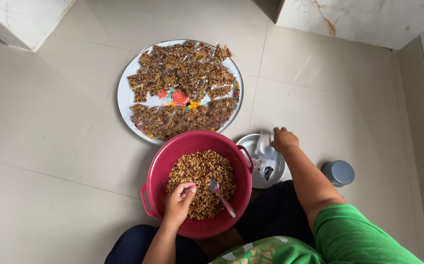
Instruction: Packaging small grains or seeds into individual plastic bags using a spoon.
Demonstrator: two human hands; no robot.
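Observation:
A red plastic basin (159, 168) sits on the floor in front of me, holding a heap of brown crumbly mix (203, 171). My left hand (180, 200) rests inside the basin on the mix, fingers curled, beside a metal spoon (220, 194) that lies in it. My right hand (283, 140) reaches into a small steel bowl (245, 145) to the right of the basin, fingers closed on a clear plastic bag (262, 144). Beyond the basin lies a round white floral tray (124, 98) covered with several small filled clear packets (182, 73).
A small grey-lidded container (338, 172) stands on the tiled floor to my right. Marble wall bases run along the top left and top right. My dark trousers and green shirt fill the bottom edge.

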